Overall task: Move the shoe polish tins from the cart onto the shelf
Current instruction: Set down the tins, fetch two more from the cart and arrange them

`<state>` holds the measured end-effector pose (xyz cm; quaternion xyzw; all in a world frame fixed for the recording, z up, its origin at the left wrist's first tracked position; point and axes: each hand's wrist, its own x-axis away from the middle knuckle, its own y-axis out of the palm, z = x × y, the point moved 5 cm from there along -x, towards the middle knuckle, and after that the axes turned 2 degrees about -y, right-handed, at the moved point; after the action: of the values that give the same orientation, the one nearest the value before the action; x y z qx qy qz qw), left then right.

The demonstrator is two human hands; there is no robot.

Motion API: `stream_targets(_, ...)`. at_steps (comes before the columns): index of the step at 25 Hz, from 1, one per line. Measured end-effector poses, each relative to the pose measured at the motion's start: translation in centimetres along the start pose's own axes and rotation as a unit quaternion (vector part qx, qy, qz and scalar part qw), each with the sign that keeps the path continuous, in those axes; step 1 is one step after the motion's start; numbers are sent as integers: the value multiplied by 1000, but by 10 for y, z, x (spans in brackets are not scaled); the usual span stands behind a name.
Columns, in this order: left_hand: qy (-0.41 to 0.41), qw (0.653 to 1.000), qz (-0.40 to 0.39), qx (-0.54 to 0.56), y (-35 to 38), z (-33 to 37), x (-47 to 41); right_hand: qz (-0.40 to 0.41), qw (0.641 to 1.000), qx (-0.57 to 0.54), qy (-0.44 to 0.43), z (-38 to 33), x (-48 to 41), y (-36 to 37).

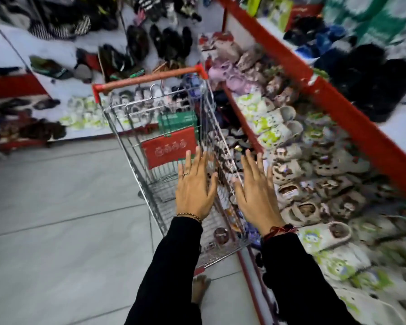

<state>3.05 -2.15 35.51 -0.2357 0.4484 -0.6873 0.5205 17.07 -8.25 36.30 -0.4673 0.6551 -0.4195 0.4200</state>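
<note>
A wire shopping cart (136, 148) with a red handle bar stands in the aisle beside a low shelf. At its near end lies a round dark shoe polish tin (221, 235); other small items beside it are too blurred to name. My left hand (195, 184) hovers flat over the cart's basket, fingers spread, holding nothing. My right hand (256, 191) hovers flat over the cart's right wall and the shelf edge, fingers also spread and empty. Both arms wear black sleeves.
A red-edged shelf (352, 127) on the right is packed with pale clogs and slippers (314, 233). More footwear hangs on the back wall (164, 41) and lies on a left shelf (17, 87). Grey floor tiles (56, 219) spread to the left. My bare foot (199, 287) is below the cart.
</note>
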Motion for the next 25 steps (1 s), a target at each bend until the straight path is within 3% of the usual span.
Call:
stream_targets(4, -63, 996, -64, -26, 62, -67, -2, -84, 996, -13, -3, 8, -11, 95)
stream_targets(7, -131, 979, -149, -44, 124, -112, 5, -202, 979, -25, 31, 28, -4, 174)
stream_targets(11, -297, 907, -297, 25, 224, -167, 31, -369, 918, -51, 138, 73, 12, 276)
stream_targets(13, -381, 864, -320, 80, 259, -185, 48, -410, 892, -59, 182, 91, 20, 308)
stream_targets(17, -478, 811, -325, 86, 311, -210, 72, -437, 868, -40, 233, 121, 30, 359)
stream_targets(25, -464, 812, -353, -17, 356, -223, 85, -438, 850, -48, 287, 149, 32, 409)
